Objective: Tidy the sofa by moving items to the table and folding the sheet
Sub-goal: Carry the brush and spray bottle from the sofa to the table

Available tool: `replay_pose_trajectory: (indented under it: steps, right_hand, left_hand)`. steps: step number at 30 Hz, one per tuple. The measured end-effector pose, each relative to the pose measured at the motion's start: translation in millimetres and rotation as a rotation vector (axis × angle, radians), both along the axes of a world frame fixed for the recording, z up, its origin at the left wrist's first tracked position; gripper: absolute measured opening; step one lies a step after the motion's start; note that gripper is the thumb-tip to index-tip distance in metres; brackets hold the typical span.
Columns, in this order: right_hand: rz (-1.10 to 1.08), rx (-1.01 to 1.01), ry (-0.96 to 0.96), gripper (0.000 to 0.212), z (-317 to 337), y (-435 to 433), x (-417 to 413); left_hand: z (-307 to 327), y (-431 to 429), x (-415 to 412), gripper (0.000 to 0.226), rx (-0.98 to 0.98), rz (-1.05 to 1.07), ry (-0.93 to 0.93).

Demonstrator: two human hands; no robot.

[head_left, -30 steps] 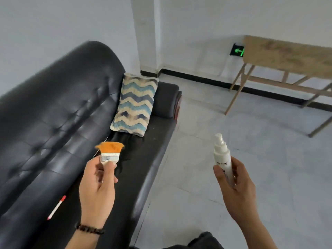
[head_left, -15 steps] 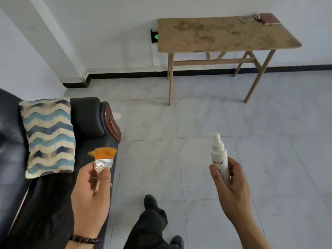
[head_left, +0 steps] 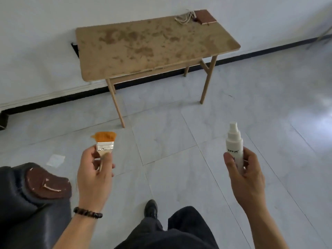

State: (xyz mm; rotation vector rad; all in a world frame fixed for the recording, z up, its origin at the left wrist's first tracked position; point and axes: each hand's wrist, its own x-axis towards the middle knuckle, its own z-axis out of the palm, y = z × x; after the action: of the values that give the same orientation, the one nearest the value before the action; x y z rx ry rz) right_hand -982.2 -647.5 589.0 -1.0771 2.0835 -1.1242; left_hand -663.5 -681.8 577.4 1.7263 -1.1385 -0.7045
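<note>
Head view, and we've got both hands full. Our left hand [head_left: 93,175] pinches a brush [head_left: 105,141] by its short handle, thumb and fingers curled round it. The orange bristles point up, clear of the palm, which keeps them off skin and cloth. Our right hand [head_left: 246,175] is wrapped round a white spray bottle [head_left: 234,148], held upright with the nozzle on top, so it looks ready to go straight down on its base. The two things ride at about the same height, well apart, neither touching the other. Below them a shoe [head_left: 151,209] is out ahead on the tiled floor, so we judge this to be the carry from sofa to table. The sofa [head_left: 27,194] shows only as its dark arm at lower left, just beside the left wrist with its bracelet [head_left: 88,212], and a scrap of paper [head_left: 55,160] lies on the tiles near it. Ahead stands the table [head_left: 143,51] against the wall. Its stained top is mostly bare, with a notebook [head_left: 204,17] and a cord [head_left: 183,19] at the far right corner, so the near edge looks like the natural drop spot. The sheet is out of view, so we cannot say how the folding stands.
</note>
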Motion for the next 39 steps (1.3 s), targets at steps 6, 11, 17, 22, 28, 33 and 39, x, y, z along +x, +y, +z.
replay_pose_trajectory:
  steps: [6, 11, 17, 22, 28, 33, 39]
  right_hand:
    - [-0.172, -0.052, -0.068, 0.030, -23, -119, -69]
    - [-0.188, -0.039, -0.129, 0.032, -44, -246, -139]
    - [-0.050, -0.051, -0.079, 0.030, -12, -417, -203]
    - [0.058, -0.043, -0.045, 0.029, -4, -547, -226]
    - [0.097, -0.016, -0.047, 0.025, -30, -700, -234]
    - [0.133, 0.004, -0.041, 0.027, -24, -831, -242]
    - [0.162, -0.025, -0.022, 0.031, -8, -967, -251]
  left_hand:
    - [-1, -173, -87, 0.020, -0.026, -0.189, -0.056]
    - [-8, -304, -166, 0.019, -0.005, -0.167, 0.004]
    - [23, -431, -216, 0.016, -0.044, -0.069, 0.057]
    - [19, -524, -236, 0.017, -0.062, 0.070, 0.123]
    - [-21, -662, -259, 0.010, -0.023, 0.103, 0.198]
    - [-22, -801, -274, 0.012, -0.021, 0.084, 0.227]
    - [3, -951, -300, 0.012, -0.073, -0.005, 0.201]
